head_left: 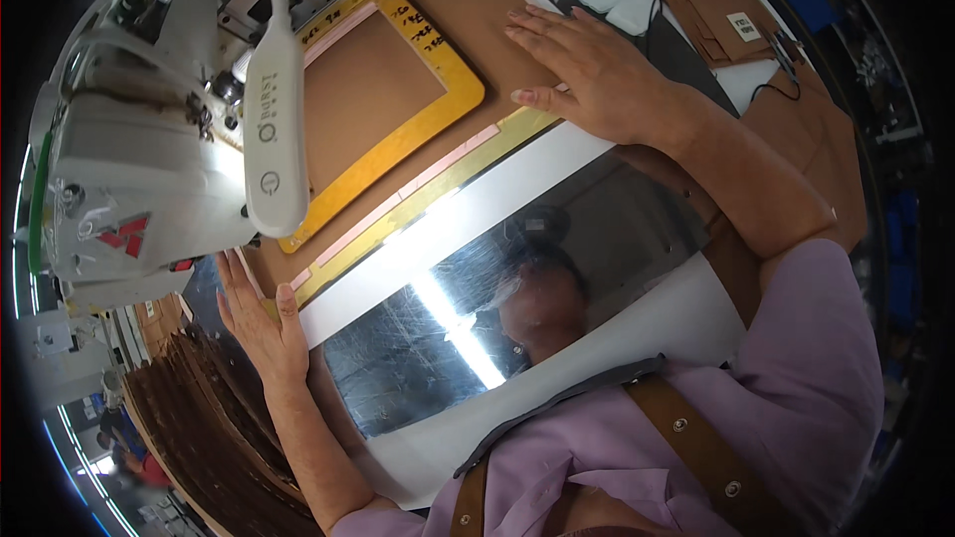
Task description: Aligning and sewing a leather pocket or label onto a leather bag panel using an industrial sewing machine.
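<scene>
A flat brown sheet, like leather (507, 45), lies in front of me beside a sewing machine. On top of it rests a yellow frame (460, 89) with dark handwritten marks, and brown material shows through its opening. My right hand (587, 70) lies flat on the sheet's right part, fingers stretched out and thumb apart, near a yellow strip (438, 201) along the near edge. My left hand (261, 323) is at the sheet's near left corner, fingers extended, partly behind the machine head. Neither hand grips anything.
The white sewing machine (149, 189), with a white lamp arm (276, 139), stands over the left side. A shiny metal plate (398, 368) lies nearest me. Brown pieces are stacked at lower left (204, 428), and more brown sheets (711, 0) lie at far right near a thin black cable (781, 89).
</scene>
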### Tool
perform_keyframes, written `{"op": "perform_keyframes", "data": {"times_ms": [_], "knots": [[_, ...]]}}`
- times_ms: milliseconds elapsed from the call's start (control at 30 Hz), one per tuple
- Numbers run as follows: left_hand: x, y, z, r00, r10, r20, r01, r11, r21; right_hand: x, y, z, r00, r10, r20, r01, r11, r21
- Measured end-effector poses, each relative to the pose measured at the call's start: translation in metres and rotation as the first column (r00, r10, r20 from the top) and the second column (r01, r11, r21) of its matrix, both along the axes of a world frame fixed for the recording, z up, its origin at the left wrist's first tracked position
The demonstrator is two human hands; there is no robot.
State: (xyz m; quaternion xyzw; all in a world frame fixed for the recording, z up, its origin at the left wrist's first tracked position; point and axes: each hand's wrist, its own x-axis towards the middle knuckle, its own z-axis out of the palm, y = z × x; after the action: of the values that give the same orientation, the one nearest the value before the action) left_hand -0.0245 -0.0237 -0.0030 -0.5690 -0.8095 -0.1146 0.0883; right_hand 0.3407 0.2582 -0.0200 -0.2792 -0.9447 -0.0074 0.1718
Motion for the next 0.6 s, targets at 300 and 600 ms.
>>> {"op": "perform_keyframes", "data": {"times_ms": [300,600], "knots": [[-0.033,-0.048,0.011,0.992,-0.082,-0.091,0.079,0.996,-0.036,-0.034,-0.056,0.021,0.999,-0.017,0.036,0.020,0.997,-0.076],[-0.047,-0.075,0.011,0.990,-0.055,-0.133,0.049,0.998,-0.049,-0.050,-0.075,0.013,0.999,0.017,0.043,-0.014,0.997,-0.081]]}}
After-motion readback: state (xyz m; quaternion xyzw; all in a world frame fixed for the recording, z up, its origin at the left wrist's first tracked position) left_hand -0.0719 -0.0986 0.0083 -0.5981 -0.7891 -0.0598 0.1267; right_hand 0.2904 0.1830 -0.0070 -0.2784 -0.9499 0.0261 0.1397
